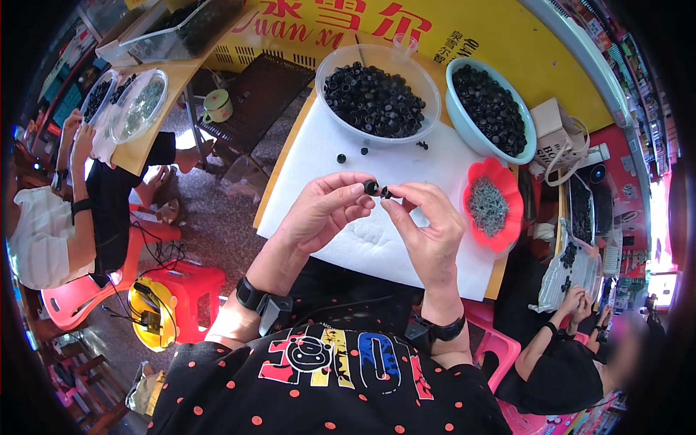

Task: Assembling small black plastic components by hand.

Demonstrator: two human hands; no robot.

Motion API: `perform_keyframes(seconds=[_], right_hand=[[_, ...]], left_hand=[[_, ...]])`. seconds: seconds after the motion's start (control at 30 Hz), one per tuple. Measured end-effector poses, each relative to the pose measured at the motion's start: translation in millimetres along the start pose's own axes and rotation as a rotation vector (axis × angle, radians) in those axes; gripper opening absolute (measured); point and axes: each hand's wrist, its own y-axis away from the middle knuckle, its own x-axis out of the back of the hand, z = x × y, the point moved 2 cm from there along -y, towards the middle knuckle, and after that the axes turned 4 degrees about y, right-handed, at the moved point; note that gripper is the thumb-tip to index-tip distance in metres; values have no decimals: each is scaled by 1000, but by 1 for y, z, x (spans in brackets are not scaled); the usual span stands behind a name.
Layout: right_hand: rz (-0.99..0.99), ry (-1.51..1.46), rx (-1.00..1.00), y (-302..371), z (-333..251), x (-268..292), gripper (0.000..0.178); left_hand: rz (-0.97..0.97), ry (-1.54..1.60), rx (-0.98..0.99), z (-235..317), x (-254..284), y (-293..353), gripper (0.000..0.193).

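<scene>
Over the white table cover [290, 196] my two hands meet near the middle. Between thumb and fingers, my left hand [326, 206] pinches a small black round cap [371, 187]. A smaller black plastic piece [386, 193] is pinched in my right hand [428, 225], right beside the cap; whether the two touch I cannot tell. Beyond my hands stands a clear tub [330, 119] of black caps, and a few loose black pieces [341, 158] lie in front of it. A red scalloped dish [513, 217] with thin grey-green pieces is close to my right hand.
A pale blue basin [531, 141] of black parts stands at the back right, near a beige bag [558, 130]. Left of the table are a dark bench [261, 94], a green mug [217, 106] and a red stool [192, 297]. Other people sit at tables on both sides.
</scene>
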Motion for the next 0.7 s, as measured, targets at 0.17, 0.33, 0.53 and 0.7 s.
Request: perform_keyframes(seconds=[0.17,0.33,0.53,0.7], right_hand=[[-17,3,-13,3,0,-4,23],[-27,19,-10,6,0,-6,23],[-28,23,-18,11,1,-5,22],[-79,-10,-101,12,2,-3,28]], left_hand=[[-25,3,-16,-1,1,1,24],[-35,-49,-49,-3,2,2,23],[-32,-120,-71,-7,2,3,23],[-65,-92,-28,-8,2,4,24]])
